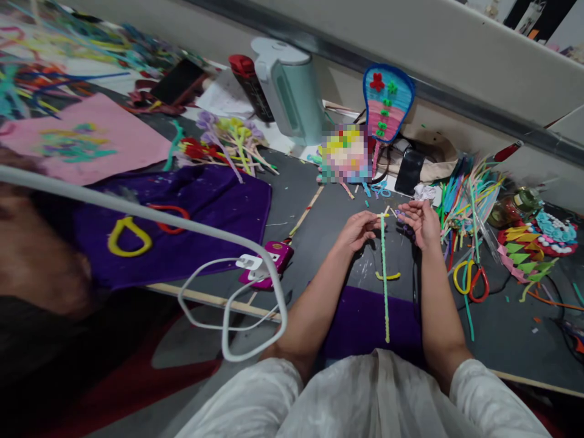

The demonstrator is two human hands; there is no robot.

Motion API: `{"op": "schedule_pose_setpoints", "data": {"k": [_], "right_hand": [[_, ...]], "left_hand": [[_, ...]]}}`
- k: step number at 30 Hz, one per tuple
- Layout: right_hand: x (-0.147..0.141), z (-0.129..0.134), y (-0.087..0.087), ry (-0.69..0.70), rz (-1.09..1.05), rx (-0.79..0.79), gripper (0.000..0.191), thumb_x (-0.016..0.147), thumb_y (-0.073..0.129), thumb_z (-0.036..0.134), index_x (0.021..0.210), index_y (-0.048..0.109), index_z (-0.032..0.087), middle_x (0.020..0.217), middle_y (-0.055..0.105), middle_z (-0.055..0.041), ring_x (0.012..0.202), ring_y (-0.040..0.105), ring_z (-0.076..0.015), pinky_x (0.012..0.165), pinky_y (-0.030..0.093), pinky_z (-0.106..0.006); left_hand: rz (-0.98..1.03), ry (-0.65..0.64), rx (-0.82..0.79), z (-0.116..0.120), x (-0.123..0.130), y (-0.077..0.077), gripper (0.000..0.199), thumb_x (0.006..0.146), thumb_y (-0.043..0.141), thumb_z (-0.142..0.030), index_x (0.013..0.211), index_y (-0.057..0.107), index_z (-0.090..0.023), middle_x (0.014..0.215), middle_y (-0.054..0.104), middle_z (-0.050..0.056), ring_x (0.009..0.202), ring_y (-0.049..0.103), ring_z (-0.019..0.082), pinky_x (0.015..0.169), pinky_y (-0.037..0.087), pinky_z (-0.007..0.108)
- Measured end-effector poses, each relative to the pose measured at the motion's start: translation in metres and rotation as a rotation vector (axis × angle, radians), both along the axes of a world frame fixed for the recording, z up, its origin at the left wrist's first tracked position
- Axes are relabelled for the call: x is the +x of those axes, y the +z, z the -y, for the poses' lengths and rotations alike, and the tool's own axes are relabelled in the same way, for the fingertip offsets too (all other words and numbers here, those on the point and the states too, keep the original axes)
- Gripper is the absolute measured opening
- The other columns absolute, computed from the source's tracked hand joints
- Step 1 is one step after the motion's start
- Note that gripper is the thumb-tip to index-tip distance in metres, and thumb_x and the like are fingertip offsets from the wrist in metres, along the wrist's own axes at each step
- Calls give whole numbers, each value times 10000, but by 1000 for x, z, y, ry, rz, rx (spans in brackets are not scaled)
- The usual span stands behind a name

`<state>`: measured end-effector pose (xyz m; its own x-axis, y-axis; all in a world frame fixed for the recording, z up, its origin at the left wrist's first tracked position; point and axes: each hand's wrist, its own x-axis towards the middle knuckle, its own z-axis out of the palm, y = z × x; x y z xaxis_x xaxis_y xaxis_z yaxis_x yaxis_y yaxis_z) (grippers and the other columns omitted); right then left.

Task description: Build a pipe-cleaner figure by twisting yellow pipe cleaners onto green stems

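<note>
Your two hands are out over the desk (296,204), nearer to you than the kettle (301,97) and to the right of it. Your left hand (360,230) is nearly closed, thumb and fingertips pinching the top end of the pale green fuzzy strip (385,298). Your right hand (422,224) is partly curled, its fingertips close to that same end; you cannot tell from here whether they grip anything.

The strip runs from your fingers toward your body, to the right of the kettle and on your side of it, passing over a short yellow piece (393,277). Whether it touches the desk is unclear.

Just left of the kettle stands a dark bottle with a red lid (241,64). To the kettle's right you have the fan-shaped craft (396,115), a black phone (409,171) and, farther right, a bundle of coloured stems (469,194), with scissors (486,286) on your side of it. Left of the kettle and nearer you, a purple cloth (228,207) is spread out.
</note>
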<state>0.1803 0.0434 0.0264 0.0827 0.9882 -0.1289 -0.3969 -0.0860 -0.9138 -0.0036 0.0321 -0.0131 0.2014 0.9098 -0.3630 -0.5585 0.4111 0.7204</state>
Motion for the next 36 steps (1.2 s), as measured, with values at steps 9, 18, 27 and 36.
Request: {"op": "schedule_pose_setpoints", "data": {"k": [9,18,27,36], "right_hand": [[1,0,0,6,-32,8,418,892,516,554,853,626,152,797,734,-79,846,725,-208,739,623,-377],[0,0,-1,5,-27,1,409,898,505,548,851,627,160,792,738,-74,839,724,-202,731,623,-366],[1,-1,-3,16,-6,17,428,878,517,582,864,617,166,815,734,-80,855,721,-201,748,620,-370],[1,-1,-2,26,16,12,442,865,512,606,865,611,175,819,733,-81,849,716,-198,757,614,-371]], "left_hand": [[4,2,5,0,1,1,147,671,694,-197,745,583,-137,756,699,49,647,687,133,384,431,133],[9,4,1,0,0,-1,137,676,693,-194,740,585,-138,756,695,51,662,688,136,350,364,128],[4,3,-8,0,0,0,159,658,704,-204,737,582,-140,755,695,52,654,685,128,353,335,115],[16,16,-26,0,1,3,166,635,715,-200,715,581,-143,725,673,34,647,677,122,334,270,117]]}}
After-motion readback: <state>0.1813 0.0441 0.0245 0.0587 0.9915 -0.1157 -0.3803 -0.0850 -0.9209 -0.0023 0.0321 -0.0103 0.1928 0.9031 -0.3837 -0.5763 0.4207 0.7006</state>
